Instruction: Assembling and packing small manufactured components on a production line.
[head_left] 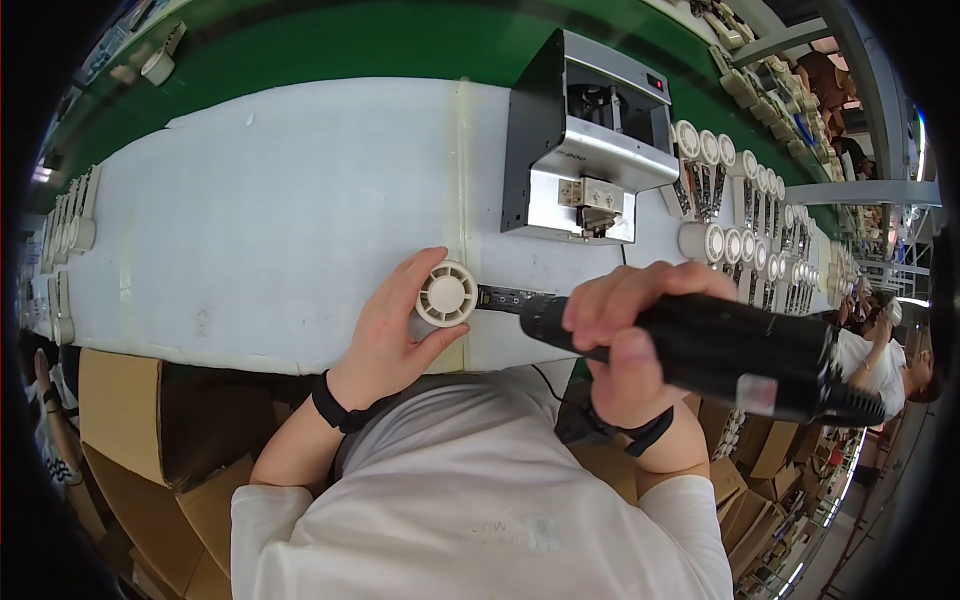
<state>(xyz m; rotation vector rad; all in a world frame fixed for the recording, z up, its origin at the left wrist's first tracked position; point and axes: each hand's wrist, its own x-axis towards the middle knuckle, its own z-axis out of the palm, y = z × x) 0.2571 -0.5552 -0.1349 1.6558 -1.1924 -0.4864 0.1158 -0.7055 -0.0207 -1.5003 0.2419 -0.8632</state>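
Note:
My left hand (392, 318) is closed around the head of a white device (447, 294), with fingers and thumb on either side of its round, spoked vent. A narrow dark circuit board (502, 298) runs right from that head, low over the worktable. In my right hand (630, 330) is a black barrel-shaped heat gun (740, 350), lying nearly level with slots at its rear end. Its blunt nozzle points left and overlaps the board's right end in view; whether they touch I cannot tell.
A grey and black bench machine (590, 140) stands beyond my right hand. Rows of similar white devices (710, 240) line the right side, and more (70, 235) lie far left. A green strip (350, 45) runs behind the pale table mat (250, 200). Cardboard boxes (120, 410) are below left.

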